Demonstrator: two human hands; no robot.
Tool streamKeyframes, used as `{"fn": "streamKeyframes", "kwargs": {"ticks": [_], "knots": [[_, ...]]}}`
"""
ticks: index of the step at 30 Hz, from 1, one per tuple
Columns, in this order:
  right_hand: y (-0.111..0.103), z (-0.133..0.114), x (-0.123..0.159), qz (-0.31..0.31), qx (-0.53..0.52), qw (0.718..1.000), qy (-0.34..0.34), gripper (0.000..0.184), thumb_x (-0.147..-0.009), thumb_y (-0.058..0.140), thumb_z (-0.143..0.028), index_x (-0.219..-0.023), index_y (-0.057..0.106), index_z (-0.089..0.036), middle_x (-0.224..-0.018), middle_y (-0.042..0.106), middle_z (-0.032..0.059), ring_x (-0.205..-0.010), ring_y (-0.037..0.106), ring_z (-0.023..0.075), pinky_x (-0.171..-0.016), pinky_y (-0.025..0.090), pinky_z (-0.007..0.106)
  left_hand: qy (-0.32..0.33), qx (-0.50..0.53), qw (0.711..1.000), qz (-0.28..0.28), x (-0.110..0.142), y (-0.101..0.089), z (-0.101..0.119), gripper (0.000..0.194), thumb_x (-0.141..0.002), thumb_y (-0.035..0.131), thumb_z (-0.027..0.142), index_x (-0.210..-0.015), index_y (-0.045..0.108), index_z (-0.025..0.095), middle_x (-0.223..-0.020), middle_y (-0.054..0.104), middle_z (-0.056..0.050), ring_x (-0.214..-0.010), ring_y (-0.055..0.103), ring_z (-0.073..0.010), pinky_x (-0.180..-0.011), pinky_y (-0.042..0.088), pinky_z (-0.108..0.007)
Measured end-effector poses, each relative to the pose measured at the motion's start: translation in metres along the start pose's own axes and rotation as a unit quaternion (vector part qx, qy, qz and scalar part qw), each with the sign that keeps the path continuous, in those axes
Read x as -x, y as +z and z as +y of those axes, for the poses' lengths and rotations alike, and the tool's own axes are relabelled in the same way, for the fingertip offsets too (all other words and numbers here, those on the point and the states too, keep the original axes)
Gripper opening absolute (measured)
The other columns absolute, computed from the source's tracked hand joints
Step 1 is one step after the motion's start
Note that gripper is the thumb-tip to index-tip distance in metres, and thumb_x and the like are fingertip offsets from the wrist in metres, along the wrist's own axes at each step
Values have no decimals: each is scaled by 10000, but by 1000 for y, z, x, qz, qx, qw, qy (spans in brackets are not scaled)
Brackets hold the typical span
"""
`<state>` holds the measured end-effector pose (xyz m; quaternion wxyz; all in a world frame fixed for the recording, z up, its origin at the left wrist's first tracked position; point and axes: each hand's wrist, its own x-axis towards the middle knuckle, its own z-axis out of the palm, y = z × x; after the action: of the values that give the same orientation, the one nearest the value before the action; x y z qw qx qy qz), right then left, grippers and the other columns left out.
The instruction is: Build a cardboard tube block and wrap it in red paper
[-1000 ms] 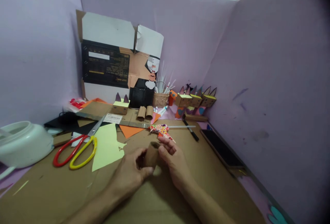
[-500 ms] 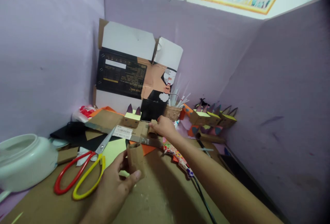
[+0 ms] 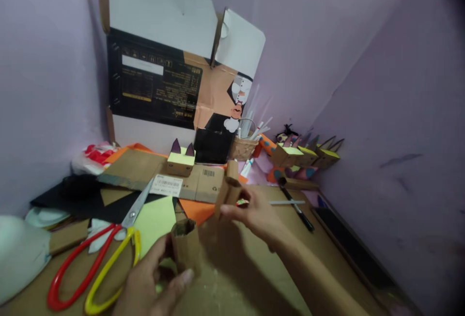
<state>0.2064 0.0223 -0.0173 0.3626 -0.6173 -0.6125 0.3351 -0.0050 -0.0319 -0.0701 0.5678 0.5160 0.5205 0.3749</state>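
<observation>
A short brown cardboard tube stands roughly upright in my left hand, fingers behind it and thumb at its lower edge; its open end faces up. Up and to the right, my right hand grips a second folded cardboard tube, tilted, with a narrower strip rising from its top. The two tubes are apart. Left of my left hand lie large scissors with one red and one yellow handle. A patterned scrap of colour shows by my right fingers, mostly hidden.
Behind stand a small cardboard box with purple ears, a flattened carton against the wall, and a basket of sticks. Several eared boxes and a black marker are right. A white pot sits at left.
My right hand has lifted the second tube off the flat cardboard and drawn it back towards me. My left hand still holds its tube. The view has tipped down and closer.
</observation>
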Motion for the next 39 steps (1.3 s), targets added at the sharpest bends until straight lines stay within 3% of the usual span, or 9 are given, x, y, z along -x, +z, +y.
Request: {"fn": "streamKeyframes", "kwargs": {"ticks": [3,6,8,13,18,25,39], "knots": [[-9,17,60,0,-162,987,4,357,-588,720,-220,-937,653,-184,-881,700,44,-821,640,228,-744,502,328,27,-53,998,19,4,18,4,426,-614,713,300,-1022,613,230,-952,702,-68,-799,665,-274,-720,533,-336],[-7,33,91,-4,-187,982,2,288,-574,727,-165,-853,661,-195,-859,692,24,-841,630,225,-774,492,327,72,-77,994,-16,12,40,3,456,-670,652,209,-1120,588,239,-1051,683,-58,-908,651,-255,-799,506,-319],[-1,42,99,-20,-180,983,-20,253,-593,717,-149,-832,655,-203,-847,684,10,-832,625,215,-757,491,316,105,-95,990,-9,17,52,1,506,-677,629,155,-1168,567,262,-1124,658,-36,-1025,608,-242,-887,460,-308],[10,55,103,-26,-110,988,-104,329,-626,723,-141,-942,660,-210,-946,693,32,-905,611,233,-831,459,345,160,-160,974,-22,25,61,0,412,-649,623,114,-1046,630,228,-986,687,-30,-963,607,-249,-873,443,-325],[9,58,104,-7,-79,984,-157,321,-634,735,-167,-944,664,-207,-963,697,37,-951,603,240,-876,438,367,179,-162,970,-21,25,61,0,343,-620,621,117,-948,644,216,-935,691,-28,-920,603,-262,-822,451,-337],[10,63,104,-8,-61,983,-171,362,-648,747,-223,-999,661,-214,-1012,686,40,-960,594,239,-840,445,341,205,-170,964,-22,26,62,-1,321,-619,621,100,-915,650,222,-914,694,-25,-893,609,-257,-798,449,-330],[9,64,103,3,-21,986,-168,370,-611,786,-271,-945,654,-185,-912,677,34,-860,594,218,-779,454,314,221,-209,953,-17,22,62,-5,329,-636,629,127,-953,631,215,-925,689,-35,-888,620,-253,-814,458,-337]]}}
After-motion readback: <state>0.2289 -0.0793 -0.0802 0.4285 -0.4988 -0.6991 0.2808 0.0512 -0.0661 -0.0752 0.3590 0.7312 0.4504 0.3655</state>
